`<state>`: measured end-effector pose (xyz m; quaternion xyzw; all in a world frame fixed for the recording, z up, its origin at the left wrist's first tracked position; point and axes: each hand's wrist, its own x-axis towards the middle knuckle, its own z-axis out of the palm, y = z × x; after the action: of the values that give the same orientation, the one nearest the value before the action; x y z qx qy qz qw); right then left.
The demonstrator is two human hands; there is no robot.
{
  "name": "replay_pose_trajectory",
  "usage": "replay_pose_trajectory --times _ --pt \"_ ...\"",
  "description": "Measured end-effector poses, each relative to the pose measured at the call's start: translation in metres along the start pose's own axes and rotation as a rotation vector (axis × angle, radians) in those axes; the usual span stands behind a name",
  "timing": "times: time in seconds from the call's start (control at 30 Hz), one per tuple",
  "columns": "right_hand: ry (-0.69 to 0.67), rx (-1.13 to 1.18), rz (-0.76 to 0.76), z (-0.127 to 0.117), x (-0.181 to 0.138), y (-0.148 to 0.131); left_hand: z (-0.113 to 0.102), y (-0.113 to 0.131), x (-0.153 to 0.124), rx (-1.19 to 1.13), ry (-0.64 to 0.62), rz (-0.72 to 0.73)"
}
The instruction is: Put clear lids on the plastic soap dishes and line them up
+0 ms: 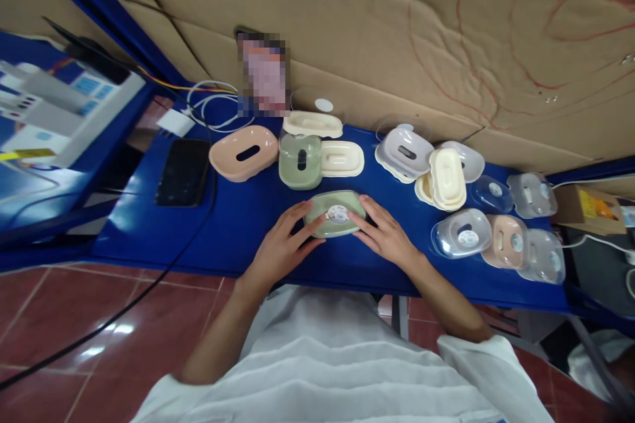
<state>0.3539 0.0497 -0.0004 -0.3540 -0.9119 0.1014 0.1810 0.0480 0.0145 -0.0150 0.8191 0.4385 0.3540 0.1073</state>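
Observation:
A green soap box with a clear lid and a round white sticker [335,213] lies on the blue table [149,231] right in front of me. My left hand [284,244] grips its left end and my right hand [383,231] grips its right end, fingers spread over the lid. Just behind it stand a green soap tray [300,160] and a cream one [342,158].
A pink tray [243,153] and a black phone [183,171] lie at the left. At the right are several cream, lilac, pink and clear soap box parts [449,178]. Cardboard [397,26] backs the table. White cables [211,106] and a white device [59,112] sit far left.

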Motion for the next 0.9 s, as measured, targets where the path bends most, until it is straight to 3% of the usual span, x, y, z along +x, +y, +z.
replay_pose_trajectory --times 0.37,0.9 --pt "0.074 0.054 -0.033 -0.0007 0.0009 -0.0062 -0.0026 -0.0018 -0.0018 -0.119 -0.036 -0.050" --pt "0.027 0.079 0.008 0.0032 -0.0022 -0.0024 -0.0018 -0.0037 -0.0006 -0.150 -0.045 -0.077"
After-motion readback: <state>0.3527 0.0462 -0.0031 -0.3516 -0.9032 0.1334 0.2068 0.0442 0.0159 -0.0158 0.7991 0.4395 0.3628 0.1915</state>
